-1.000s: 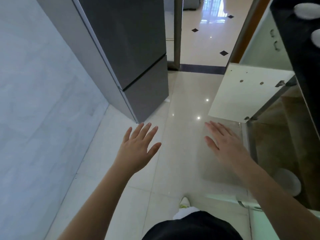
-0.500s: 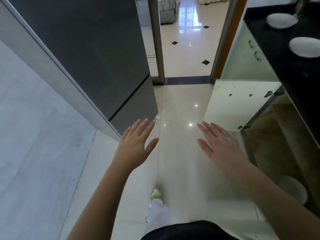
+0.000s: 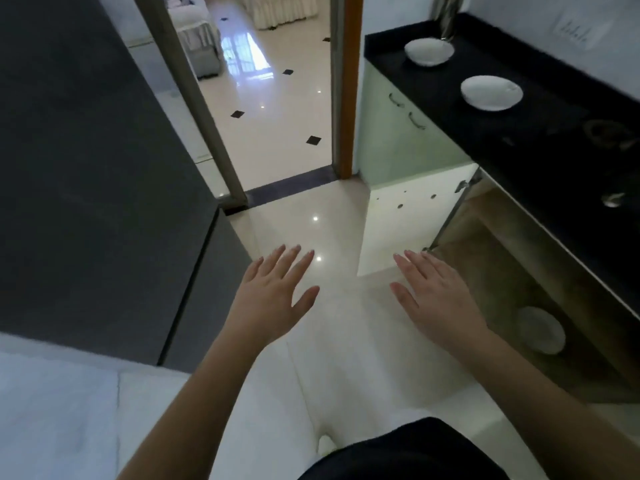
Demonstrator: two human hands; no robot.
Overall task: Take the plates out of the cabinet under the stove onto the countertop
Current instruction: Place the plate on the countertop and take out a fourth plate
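Two white plates stand on the black countertop [image 3: 540,133] at the right: a far plate [image 3: 428,52] and a nearer plate [image 3: 491,92]. Below the counter the cabinet [image 3: 512,271] is open, its white door [image 3: 405,220] swung out over the floor. Inside it, low down, lies another white plate [image 3: 540,330]. My left hand [image 3: 273,292] and my right hand [image 3: 436,296] hover flat over the floor, fingers spread, holding nothing. My right hand is left of the cabinet opening, apart from the plate inside.
A tall dark grey fridge [image 3: 104,168] fills the left side. A doorway [image 3: 277,98] straight ahead leads to a tiled room. Pale green cabinet doors with handles [image 3: 405,133] run under the far counter. Glossy floor tiles [image 3: 311,237] lie between fridge and cabinet.
The view has lifted and turned right, bringing the countertop and both plates on it into fuller sight. Both hands stay spread and empty, in much the same pose.
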